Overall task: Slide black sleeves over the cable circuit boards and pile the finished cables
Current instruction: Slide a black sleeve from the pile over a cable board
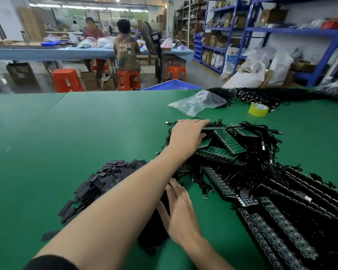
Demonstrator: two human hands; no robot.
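Note:
My left hand [187, 133] reaches across to a heap of cables with green circuit boards [229, 144]. Its fingers lie straight over a dark sleeved board [213, 128] on top of the heap, and its thumb is tucked under that board's edge. My right hand [181, 211] lies flat near the table's front, fingers straight, touching a blurred black mass [154, 238] under my left forearm. Loose black sleeves [105, 182] are scattered in a pile to the left of my arms.
Long black panels of joined boards [293, 217] fan out at the right front. A yellow tape roll [259, 109], a clear plastic bag [199, 102] and a bundle of black cables [252, 94] lie at the far right. The green table [66, 133] stretches to the left.

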